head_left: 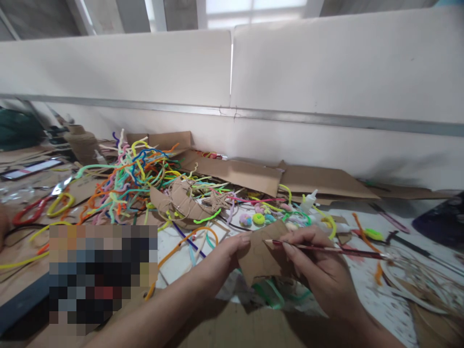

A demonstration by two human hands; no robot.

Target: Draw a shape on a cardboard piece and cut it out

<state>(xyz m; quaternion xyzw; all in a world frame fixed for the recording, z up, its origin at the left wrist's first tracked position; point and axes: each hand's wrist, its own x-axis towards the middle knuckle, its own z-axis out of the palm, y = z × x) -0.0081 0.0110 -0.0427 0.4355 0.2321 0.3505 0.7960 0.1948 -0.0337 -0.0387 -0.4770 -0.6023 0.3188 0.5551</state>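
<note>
My left hand (226, 258) grips the left edge of a small piece of brown cardboard (264, 258), tilted up above the table. A dark red pencil (344, 250) lies in the fingers of my right hand (319, 263), its bare wooden tip over the upper part of the cardboard. Faint lines seem to show on the cardboard, too weak to make out. Beyond it sit small fuzzy coils (258, 219) in yellow and mixed colours. A cardboard crescent (183, 197) and a string-wrapped star (216, 199) lie behind, to the left.
Tangled pipe cleaners (125, 181) heap at the left centre, near red-handled scissors (32, 210). Flat cardboard strips (235, 171) lean along the white partition (326, 72). A white glue bottle (310, 199) stands behind my right hand. Loose string (424, 275) lies at right.
</note>
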